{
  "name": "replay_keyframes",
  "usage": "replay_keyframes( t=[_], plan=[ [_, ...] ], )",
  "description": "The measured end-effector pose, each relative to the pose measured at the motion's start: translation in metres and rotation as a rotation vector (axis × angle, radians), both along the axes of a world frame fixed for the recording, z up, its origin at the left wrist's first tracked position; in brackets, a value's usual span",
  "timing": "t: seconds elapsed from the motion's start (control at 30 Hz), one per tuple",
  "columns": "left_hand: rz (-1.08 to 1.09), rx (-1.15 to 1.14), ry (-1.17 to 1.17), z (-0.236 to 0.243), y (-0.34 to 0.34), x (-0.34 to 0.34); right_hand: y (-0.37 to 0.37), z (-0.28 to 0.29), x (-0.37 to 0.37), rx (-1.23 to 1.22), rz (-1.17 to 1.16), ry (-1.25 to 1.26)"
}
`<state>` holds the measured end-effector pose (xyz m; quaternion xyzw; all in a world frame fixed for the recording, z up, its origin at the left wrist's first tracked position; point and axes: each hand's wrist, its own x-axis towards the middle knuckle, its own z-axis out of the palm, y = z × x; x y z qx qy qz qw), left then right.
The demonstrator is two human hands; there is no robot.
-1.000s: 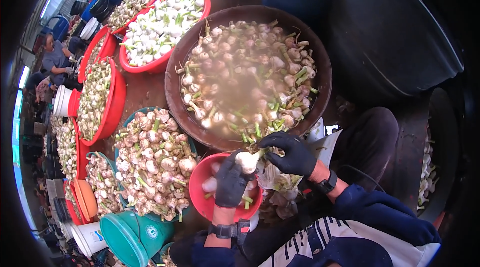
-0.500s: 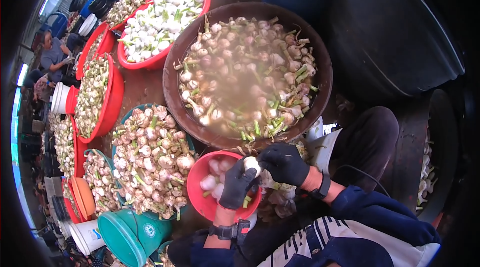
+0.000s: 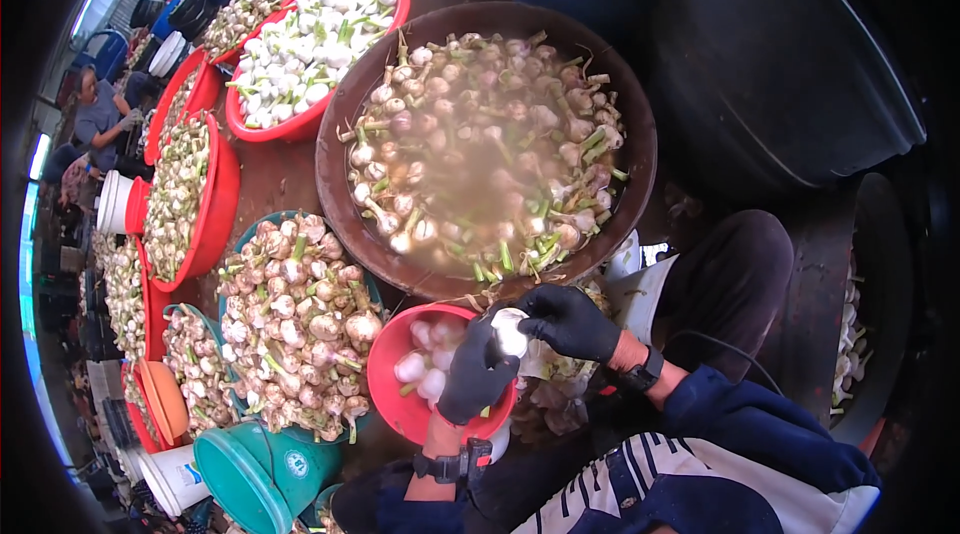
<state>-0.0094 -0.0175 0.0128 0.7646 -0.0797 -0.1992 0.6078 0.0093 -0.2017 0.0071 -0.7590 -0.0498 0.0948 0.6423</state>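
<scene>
A white garlic bulb point(image 3: 510, 332) sits between my two black-gloved hands, over the right rim of a small red bowl point(image 3: 383, 396). My left hand point(image 3: 476, 370) is closed round the bulb from the left. From the right, my right hand point(image 3: 572, 322) pinches at its side with bent fingers; the fingertips are partly hidden. Inside the bowl lie several clean white bulbs point(image 3: 424, 362). Just beyond my hands stands a wide brown tub point(image 3: 335, 164) of murky water, with many unpeeled garlic bulbs point(image 3: 590, 149) floating in it.
Left of the bowl, a heap of dirty garlic point(image 3: 295, 324) fills a green tub. A green bucket point(image 3: 240, 479) lies tilted at the lower left. Red tubs point(image 3: 215, 224) of garlic line the left. A large black container point(image 3: 780, 74) stands at right. Another person point(image 3: 100, 114) sits far left.
The garlic bulb has turned in my left hand and shows a larger white surface. My right hand has stayed close beside it. The whole view has shifted slightly.
</scene>
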Motion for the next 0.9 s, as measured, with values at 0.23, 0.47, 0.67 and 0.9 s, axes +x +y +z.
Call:
replay_keyframes(
  t=[0.23, 0.47, 0.67, 0.9],
  plan=[
    [0.312, 0.066, 0.035, -0.022, -0.011, -0.013, 0.006, -0.006, -0.002, -0.321, 0.054, -0.051],
    [0.224, -0.313, 0.182, 0.012, -0.021, -0.013, 0.007, -0.04, 0.002, -0.233, -0.067, 0.12],
    [0.191, -0.568, 0.261, 0.014, -0.012, -0.013, -0.014, -0.05, 0.007, -0.558, -0.079, -0.299],
    [0.192, -0.929, 0.556, 0.02, -0.006, -0.017, -0.037, -0.013, 0.018, -1.021, 0.419, -0.085]
  ],
)
